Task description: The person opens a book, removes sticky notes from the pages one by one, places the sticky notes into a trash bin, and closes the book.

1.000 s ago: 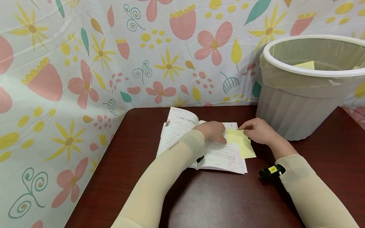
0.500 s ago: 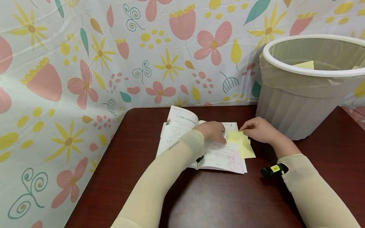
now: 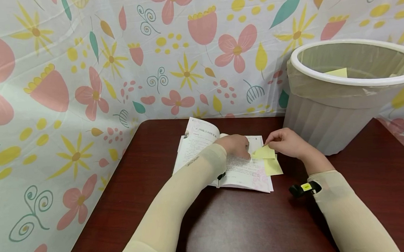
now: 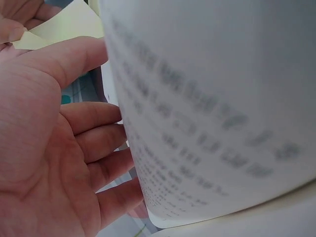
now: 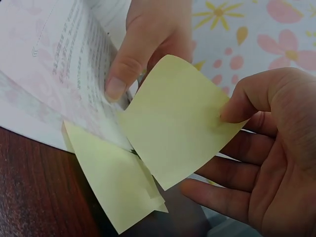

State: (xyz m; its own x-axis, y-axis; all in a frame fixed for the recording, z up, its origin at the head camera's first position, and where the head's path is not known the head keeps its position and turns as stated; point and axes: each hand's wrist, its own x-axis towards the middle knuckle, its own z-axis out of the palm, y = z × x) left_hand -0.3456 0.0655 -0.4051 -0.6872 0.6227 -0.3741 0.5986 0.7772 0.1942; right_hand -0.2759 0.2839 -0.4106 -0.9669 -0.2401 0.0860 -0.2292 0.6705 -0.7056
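An open book (image 3: 238,171) lies on the table, its left page curling up. My left hand (image 3: 235,145) holds the book at its right page; in the right wrist view the thumb lies on the printed page (image 5: 79,54). The fingertips are partly hidden behind a page edge in the left wrist view. My right hand (image 3: 285,142) pinches a yellow sticky note (image 5: 175,121) between thumb and index finger at one corner. The note is bent up, its far edge near the left thumb. A second yellow sticky note (image 3: 273,166) sticks out from the book's right edge.
A grey waste bin (image 3: 325,115) with a white rim and a clear liner stands at the back right, yellow paper (image 3: 338,72) inside it. A flower-patterned curtain (image 3: 184,50) hangs behind the dark red-brown table (image 3: 234,223).
The pinched sticky note has lifted and folded upward at its top right, showing more of the note beneath. My right hand has risen very slightly; the left hand stays put.
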